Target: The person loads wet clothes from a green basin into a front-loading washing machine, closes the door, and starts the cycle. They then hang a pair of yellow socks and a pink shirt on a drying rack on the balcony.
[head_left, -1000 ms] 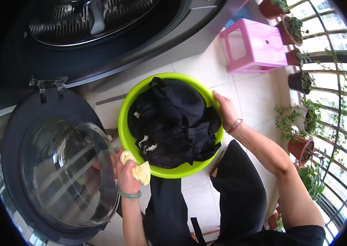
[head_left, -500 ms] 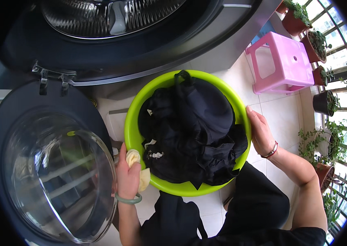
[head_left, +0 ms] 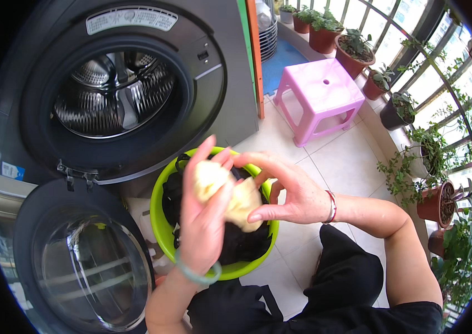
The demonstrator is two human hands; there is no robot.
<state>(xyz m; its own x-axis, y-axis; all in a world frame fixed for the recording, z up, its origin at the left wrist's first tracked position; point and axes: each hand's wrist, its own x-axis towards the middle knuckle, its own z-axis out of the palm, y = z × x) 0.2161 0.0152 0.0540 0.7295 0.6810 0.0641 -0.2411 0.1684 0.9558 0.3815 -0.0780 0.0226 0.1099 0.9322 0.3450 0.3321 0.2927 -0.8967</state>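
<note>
My left hand (head_left: 202, 222), with a pale green bangle on its wrist, is closed around a bunched pale yellow cloth (head_left: 241, 206). My right hand (head_left: 289, 192) is at the cloth's right side, its thumb on the edge and its curved fingers touching the upper part. Motion blurs the cloth and fingertips. Below both hands stands a lime green basin (head_left: 160, 222) holding dark clothes (head_left: 241, 242), partly hidden by my left hand and the cloth.
The front-loading washing machine (head_left: 208, 106) has its round door (head_left: 35, 234) swung wide at the left. A pink plastic stool (head_left: 322, 83) stands on the tiles. Potted plants (head_left: 353, 53) line the railing at the right.
Both hands have left the basin's rim and come together above it. My left hand has raised the yellow cloth, and my right hand has met it there. The view has shifted, showing more of the machine.
</note>
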